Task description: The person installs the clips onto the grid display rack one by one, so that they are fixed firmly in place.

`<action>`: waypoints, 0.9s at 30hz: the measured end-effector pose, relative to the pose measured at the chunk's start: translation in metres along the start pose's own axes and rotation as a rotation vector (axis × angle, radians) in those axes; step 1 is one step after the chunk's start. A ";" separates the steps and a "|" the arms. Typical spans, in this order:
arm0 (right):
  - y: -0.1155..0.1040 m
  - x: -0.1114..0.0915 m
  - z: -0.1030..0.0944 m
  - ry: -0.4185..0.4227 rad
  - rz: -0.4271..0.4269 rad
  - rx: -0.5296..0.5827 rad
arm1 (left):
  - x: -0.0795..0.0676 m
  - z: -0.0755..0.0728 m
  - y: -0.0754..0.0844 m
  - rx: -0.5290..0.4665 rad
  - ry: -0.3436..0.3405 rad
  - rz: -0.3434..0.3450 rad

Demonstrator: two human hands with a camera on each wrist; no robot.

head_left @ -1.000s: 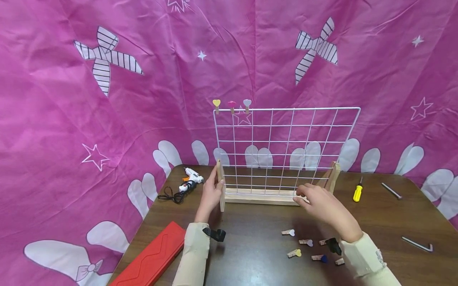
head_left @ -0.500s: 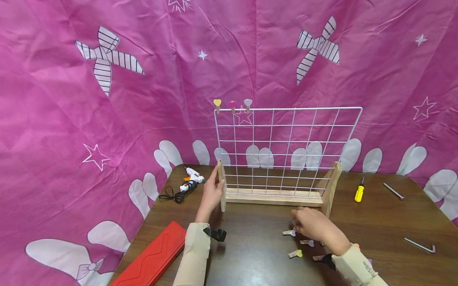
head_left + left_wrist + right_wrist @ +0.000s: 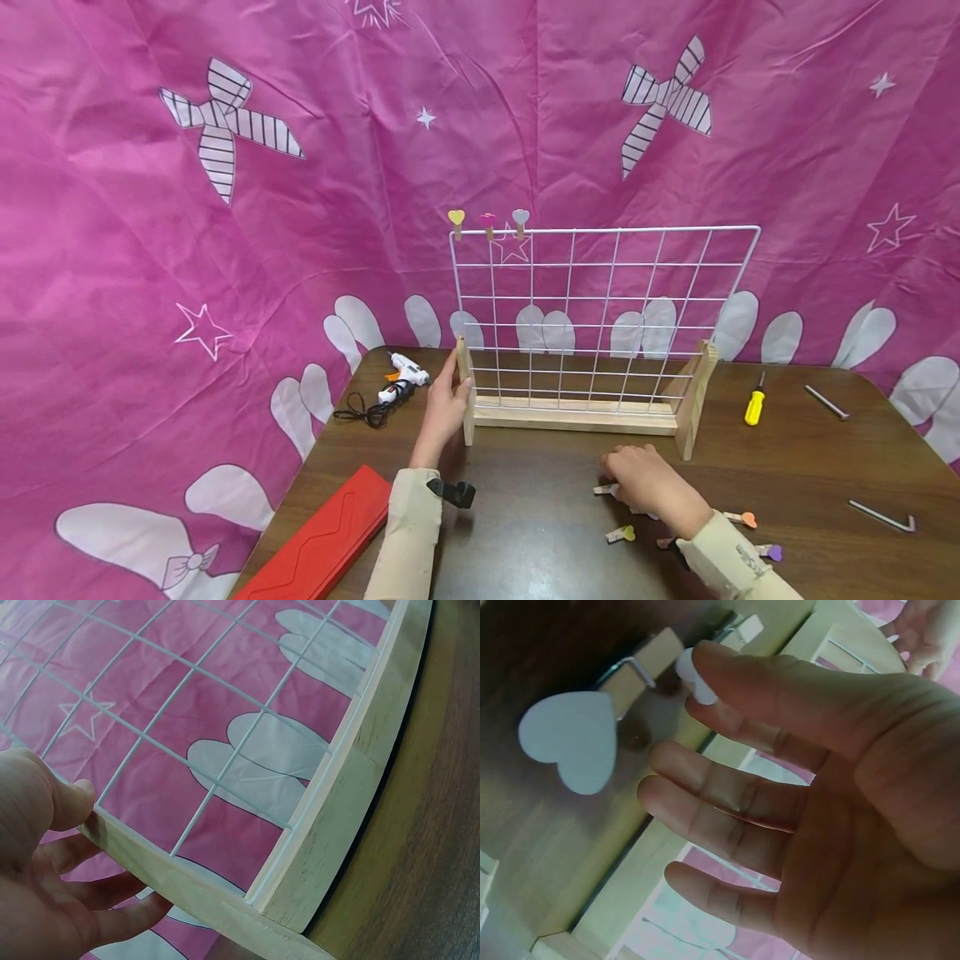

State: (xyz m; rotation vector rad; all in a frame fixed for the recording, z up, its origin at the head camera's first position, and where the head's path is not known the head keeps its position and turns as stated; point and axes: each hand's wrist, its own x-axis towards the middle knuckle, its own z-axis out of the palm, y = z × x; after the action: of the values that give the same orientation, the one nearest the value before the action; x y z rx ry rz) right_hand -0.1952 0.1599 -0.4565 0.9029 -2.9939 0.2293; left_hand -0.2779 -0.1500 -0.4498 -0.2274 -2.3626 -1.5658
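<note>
My left hand [image 3: 444, 410] grips the left upright [image 3: 466, 392] of a wooden stand, thumb in front and fingers behind in the left wrist view. The stand bears a white wire grid [image 3: 592, 297]. Along its top left sit heart clothespins: yellow [image 3: 457, 218], pink [image 3: 488, 222] and pale [image 3: 521, 218]. Low over the table, my right hand [image 3: 652, 487] pinches the small white heart [image 3: 695, 677] of a wooden clothespin [image 3: 603, 490] between thumb and index finger. A larger pale heart clothespin [image 3: 574, 739] lies nearer the right wrist camera. The yellow heart clothespin [image 3: 620, 534] lies close by.
Orange [image 3: 742, 519] and purple [image 3: 771, 552] heart clothespins lie right of the right sleeve. Further right are a yellow screwdriver [image 3: 754, 407], a metal rod [image 3: 827, 402] and a hex key [image 3: 883, 517]. A glue gun [image 3: 405, 372] and red box [image 3: 322, 533] stand left.
My right hand has left the base of the grid and come down toward me to the white heart clothespin. The left hand has stayed on the upright.
</note>
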 end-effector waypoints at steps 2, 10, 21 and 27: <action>0.000 0.000 0.002 -0.003 0.001 0.004 | -0.001 0.000 0.000 -0.001 -0.003 0.001; 0.003 0.003 0.004 0.016 -0.012 0.001 | -0.001 0.000 0.002 0.007 0.003 0.008; 0.004 0.008 0.005 0.045 -0.054 0.001 | 0.000 -0.001 0.003 0.016 0.000 0.018; 0.005 0.013 0.002 0.079 -0.126 0.088 | -0.002 -0.001 0.004 -0.009 -0.005 0.016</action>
State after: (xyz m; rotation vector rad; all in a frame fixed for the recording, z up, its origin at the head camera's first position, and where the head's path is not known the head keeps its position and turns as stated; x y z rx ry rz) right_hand -0.2093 0.1566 -0.4582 1.0588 -2.8622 0.3877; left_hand -0.2746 -0.1491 -0.4470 -0.2521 -2.3522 -1.5712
